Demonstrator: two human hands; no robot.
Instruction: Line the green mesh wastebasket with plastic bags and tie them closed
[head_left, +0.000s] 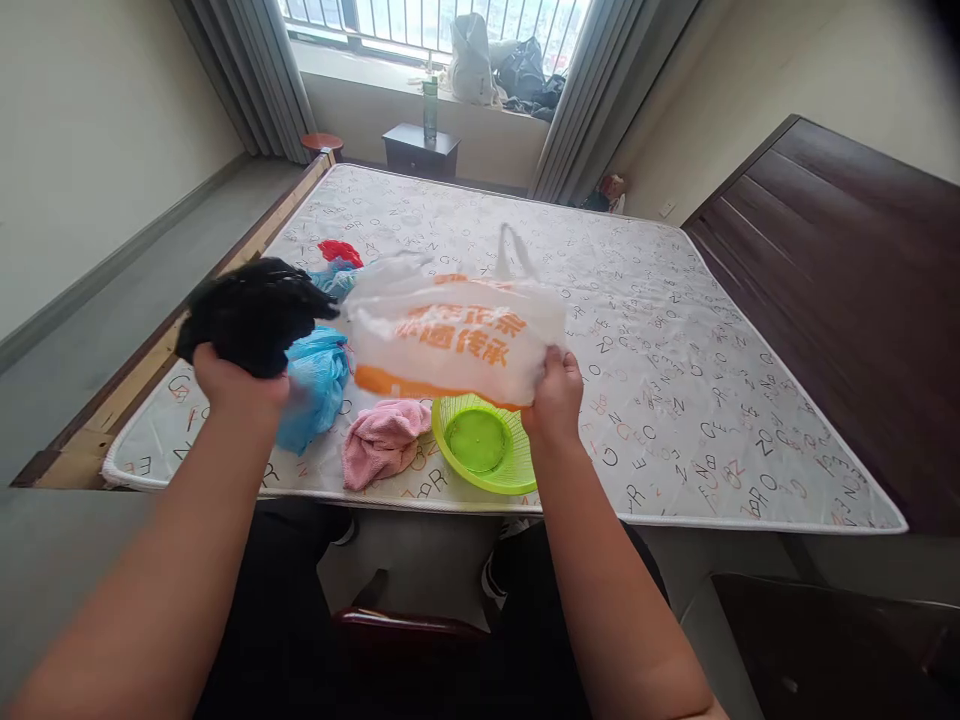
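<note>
My left hand (238, 382) is closed around a crumpled black plastic bag (259, 305), held up over the left side of the mattress. A white plastic bag (450, 330) with orange lettering is gripped at its right lower corner by my right hand (555, 390). It hangs spread out above a green plastic basket (480, 440), hiding the basket's far rim. Blue plastic bags (315, 375) lie under and beside my left hand. Between them and the basket rests a pink cloth (384, 440). A small red bag (340, 252) sits farther back.
The bare mattress (660, 400) with printed letters spreads before me, with a dark headboard (832, 240) at right. A wooden bed rail (247, 245) runs along the left. Beyond stands a nightstand (420, 150) with a bottle (430, 110). Bags (472, 65) fill part of the windowsill.
</note>
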